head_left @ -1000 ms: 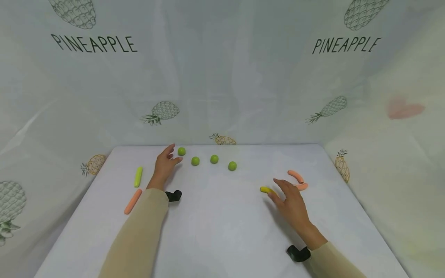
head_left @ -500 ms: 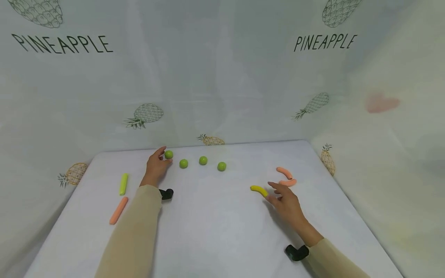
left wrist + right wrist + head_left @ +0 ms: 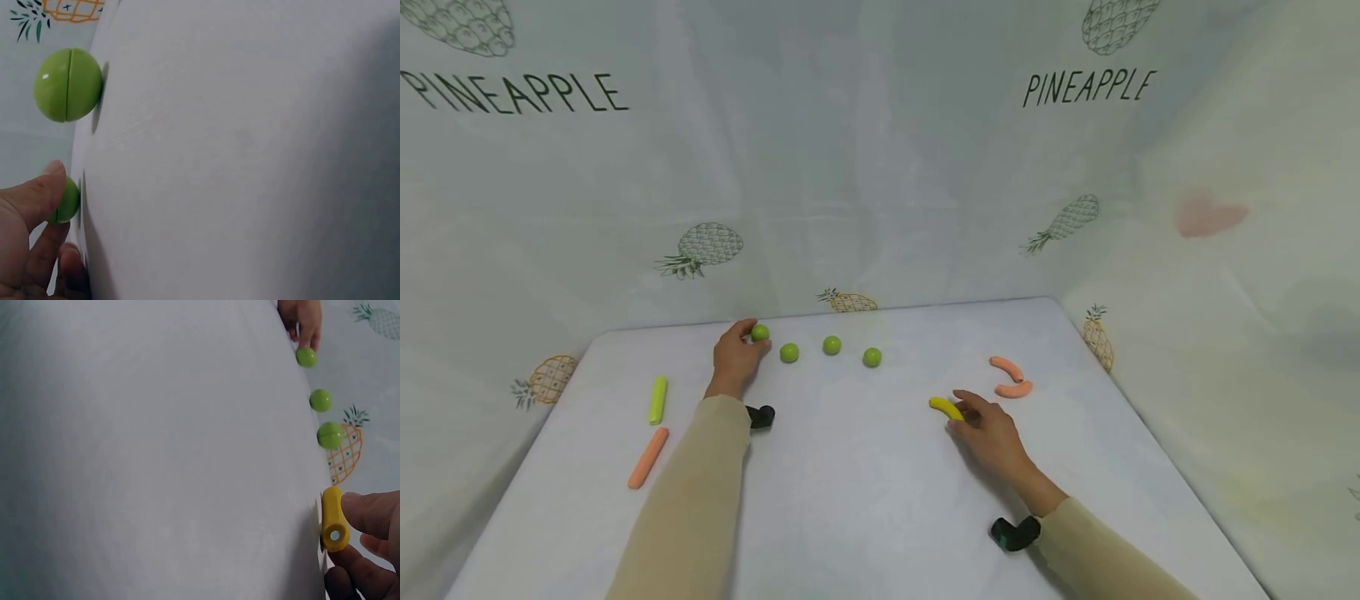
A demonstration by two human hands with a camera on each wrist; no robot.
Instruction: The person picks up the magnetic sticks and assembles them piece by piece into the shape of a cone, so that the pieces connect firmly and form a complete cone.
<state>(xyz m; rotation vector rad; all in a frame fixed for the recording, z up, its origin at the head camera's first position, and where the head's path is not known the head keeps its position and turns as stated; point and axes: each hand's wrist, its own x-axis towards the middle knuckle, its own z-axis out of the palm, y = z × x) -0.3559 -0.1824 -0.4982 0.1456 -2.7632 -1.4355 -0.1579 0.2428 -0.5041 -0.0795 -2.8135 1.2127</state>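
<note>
The person's left hand (image 3: 735, 358) pinches a small, glossy green ball (image 3: 760, 332) between thumb and fingers near the far edge of the white surface (image 3: 850, 483). The right hand (image 3: 996, 437) grips one end of a curved yellow piece (image 3: 945, 407), apparently plastic, with a hole in its end; it is at the surface, nearer the person.

A round ball would probably roll if squeezed off-centre, so the left thumb and fingers should press at opposite sides of its middle and keep off the neighbouring green ball with a seam (image 3: 789, 352). The yellow piece may swing if held only by its tip; a grip nearer its middle would steady it.

No container shows in any view: two curved orange pieces (image 3: 1014, 389), a lime-green stick (image 3: 657, 400) and a straight orange stick (image 3: 648, 458) lie loose.
</note>
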